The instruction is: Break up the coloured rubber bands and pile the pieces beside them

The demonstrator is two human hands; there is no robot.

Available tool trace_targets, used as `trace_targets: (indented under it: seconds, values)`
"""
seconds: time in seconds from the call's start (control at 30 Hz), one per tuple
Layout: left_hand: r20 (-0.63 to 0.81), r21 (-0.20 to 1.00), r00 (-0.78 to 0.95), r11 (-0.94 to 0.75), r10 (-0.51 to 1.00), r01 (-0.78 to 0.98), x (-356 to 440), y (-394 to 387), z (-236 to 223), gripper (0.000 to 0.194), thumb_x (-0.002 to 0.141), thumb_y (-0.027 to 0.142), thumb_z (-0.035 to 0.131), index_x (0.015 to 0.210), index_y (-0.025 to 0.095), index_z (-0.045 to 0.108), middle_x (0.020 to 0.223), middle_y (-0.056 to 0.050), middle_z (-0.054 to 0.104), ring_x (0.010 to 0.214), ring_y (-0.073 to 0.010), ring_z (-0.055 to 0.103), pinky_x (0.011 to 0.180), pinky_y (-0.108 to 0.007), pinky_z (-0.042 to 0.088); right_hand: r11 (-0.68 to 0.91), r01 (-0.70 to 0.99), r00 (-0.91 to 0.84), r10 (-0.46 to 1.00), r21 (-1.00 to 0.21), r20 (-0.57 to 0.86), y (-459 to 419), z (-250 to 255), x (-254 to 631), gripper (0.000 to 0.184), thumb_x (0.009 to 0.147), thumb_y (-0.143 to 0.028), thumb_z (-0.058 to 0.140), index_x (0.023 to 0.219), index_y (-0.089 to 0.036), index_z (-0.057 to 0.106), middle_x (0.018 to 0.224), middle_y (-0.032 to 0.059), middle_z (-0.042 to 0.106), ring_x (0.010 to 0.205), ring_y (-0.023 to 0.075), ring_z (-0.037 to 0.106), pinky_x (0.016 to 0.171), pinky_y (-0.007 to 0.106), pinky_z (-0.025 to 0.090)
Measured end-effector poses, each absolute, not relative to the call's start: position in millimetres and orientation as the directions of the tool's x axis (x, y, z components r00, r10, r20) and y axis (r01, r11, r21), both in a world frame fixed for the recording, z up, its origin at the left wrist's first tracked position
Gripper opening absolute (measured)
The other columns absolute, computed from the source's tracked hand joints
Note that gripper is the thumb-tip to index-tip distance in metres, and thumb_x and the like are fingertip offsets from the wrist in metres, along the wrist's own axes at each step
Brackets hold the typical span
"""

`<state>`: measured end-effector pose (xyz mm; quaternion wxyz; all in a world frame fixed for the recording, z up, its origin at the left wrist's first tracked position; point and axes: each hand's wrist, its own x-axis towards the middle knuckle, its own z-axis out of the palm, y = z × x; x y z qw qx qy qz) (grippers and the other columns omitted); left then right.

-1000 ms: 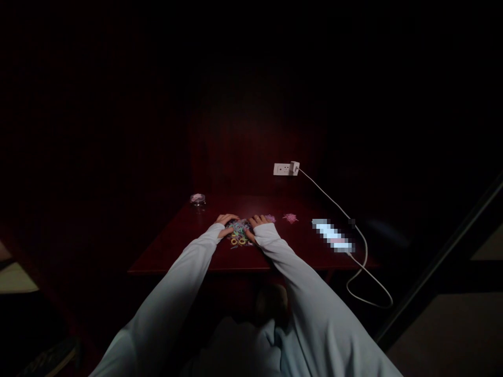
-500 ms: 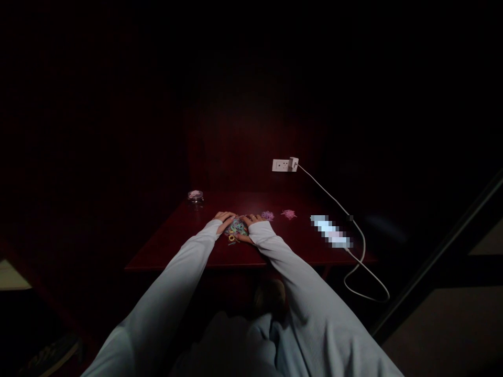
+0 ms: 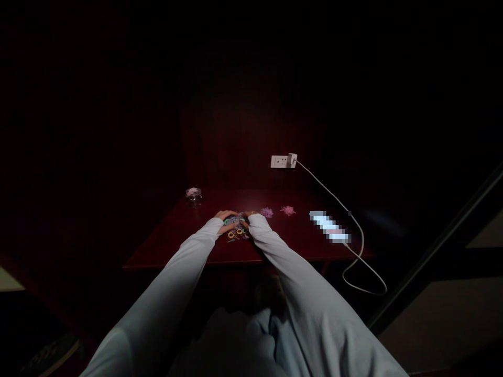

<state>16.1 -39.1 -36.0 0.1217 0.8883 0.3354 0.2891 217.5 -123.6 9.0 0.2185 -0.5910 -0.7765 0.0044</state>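
Observation:
A pile of small multicoloured elastic hair ties (image 3: 234, 222) lies on the dark red table, between my two hands. My left hand (image 3: 227, 216) rests at the pile's left and far side, fingers stretched over it and thumb apart on the near side. At the right edge of the pile, my right hand (image 3: 249, 215) touches the ties with bent, parted fingers; the sleeve hides much of it. Two yellow ties, one of them a yellow ring (image 3: 230, 235), lie at the near edge. Beyond my right hand are a purple pile (image 3: 266, 212) and a pink pile (image 3: 288, 210) of bands.
A clear round container (image 3: 193, 193) with pale pink contents stands at the table's back left. On the right lies a blurred-out bright device (image 3: 329, 226), its white cable (image 3: 362, 238) running to a wall socket (image 3: 280, 162). The table's front edge (image 3: 188, 265) is near me.
My right hand has shifted from lying spread over the pile's right side to bending in at its edge. The left thumb now reaches across the near side. The ties have been spread a little.

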Motion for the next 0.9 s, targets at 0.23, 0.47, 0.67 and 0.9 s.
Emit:
trace_targets:
  seconds: [0.23,0.47,0.67,0.9]
  values:
    - [0.47,0.381,0.61,-0.77,0.638,0.511,16.0,-25.9,-42.6,0.033,0.084,0.038,0.072,0.113,0.023,0.075,0.113,-0.007,0.075,0.105,-0.026,0.067,0.101,-0.039,0.051,0.285,0.88,-0.133,0.916,-0.38,0.378,-123.4,3.9,220.2,0.028,0.1,-0.026,0.057,0.122,-0.016,0.072,0.104,0.0096,0.079,0.089,0.019,0.071,0.079,0.027,0.052]
    - [0.507,0.367,0.6,-0.785,0.619,0.5,15.2,-17.3,-47.7,0.023,0.088,0.037,0.068,0.104,0.022,0.077,0.104,-0.005,0.076,0.1,-0.0237,0.07,0.094,-0.035,0.054,0.247,0.889,-0.073,0.908,-0.386,0.413,-130.4,6.6,220.3,0.033,0.105,-0.036,0.048,0.117,-0.02,0.074,0.098,0.0061,0.08,0.082,0.0165,0.07,0.071,0.024,0.049]
    - [0.543,0.343,0.585,-0.795,0.602,0.5,16.3,-18.7,-44.9,0.016,0.09,0.032,0.067,0.098,0.022,0.076,0.097,-0.004,0.077,0.095,-0.0224,0.07,0.091,-0.033,0.054,0.217,0.926,-0.076,0.909,-0.309,0.411,-138.0,9.6,223.1,0.031,0.103,-0.04,0.052,0.118,-0.024,0.074,0.101,0.0052,0.08,0.09,0.0183,0.069,0.077,0.026,0.046]
    - [0.596,0.31,0.54,-0.791,0.594,0.528,13.9,-28.3,-34.1,0.014,0.095,0.029,0.062,0.099,0.021,0.073,0.101,-0.006,0.076,0.1,-0.023,0.067,0.094,-0.034,0.053,0.217,0.952,-0.113,0.905,-0.215,0.41,-137.5,9.5,220.5,0.033,0.102,-0.037,0.055,0.12,-0.018,0.074,0.123,0.0116,0.072,0.117,0.0257,0.058,0.097,0.033,0.043]
